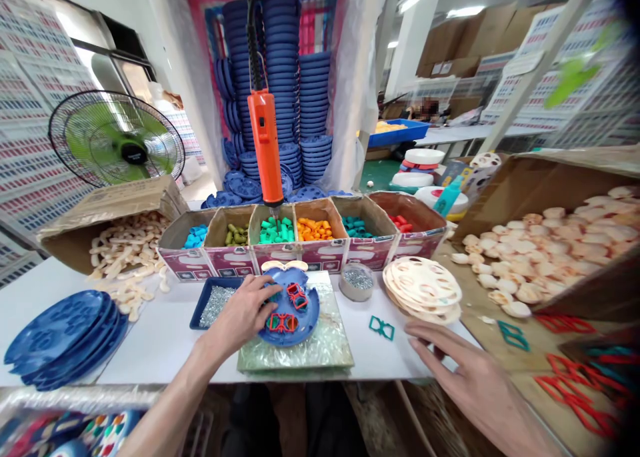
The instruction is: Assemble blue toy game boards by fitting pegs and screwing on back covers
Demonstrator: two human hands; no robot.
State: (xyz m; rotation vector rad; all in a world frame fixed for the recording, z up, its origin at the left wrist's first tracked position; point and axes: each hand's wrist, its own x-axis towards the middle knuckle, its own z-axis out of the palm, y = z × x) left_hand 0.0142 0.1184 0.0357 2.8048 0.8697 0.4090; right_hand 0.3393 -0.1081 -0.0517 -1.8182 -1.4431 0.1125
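My left hand [245, 307] reaches over the left side of a round blue plastic plate [303, 330]. Its bent fingertips close around a small teal plastic piece [273, 298], partly hidden by the fingers. Two red plastic frames, an upper one [297, 296] and a lower one [283, 322], lie on the plate with coloured pieces inside them. A cream-coloured part [284, 266] sits at the plate's far edge. Under the plate is a greenish, film-wrapped slab [325, 350]. My right hand [463, 370] is empty, fingers stretched, right of a teal frame [382, 328] on the table.
Several bins [320, 247] of coloured pieces stand behind the slab. An orange electric screwdriver [266, 147] hangs above them. Screws fill a blue tray [195, 314] and a round dish [357, 295]. Blue plates [65, 330] are stacked left, cream discs [423, 287] right, near a box [500, 190].
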